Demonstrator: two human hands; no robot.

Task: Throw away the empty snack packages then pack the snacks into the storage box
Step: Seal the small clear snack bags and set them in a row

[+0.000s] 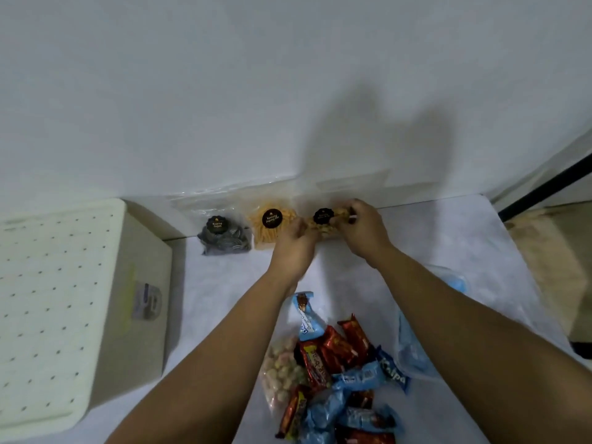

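Observation:
Three clear snack bags with round black labels lean against the far wall: a dark one point(223, 236), a yellow stick snack point(269, 226), and a brown snack bag point(324, 219). My left hand point(296, 243) and my right hand point(360, 230) both grip the brown bag from either side. The cream storage box point(77, 309) stands at the left with its dotted lid on. A pile of small snacks point(336, 379) lies near me: red and blue wrapped bars and a bag of pastel puffs point(280, 373).
A crumpled blue plastic bag point(413, 344) lies right of the pile, under my right forearm. The white table ends at the right, where a wooden floor and a black bar point(544, 190) show. A white wall rises behind the table.

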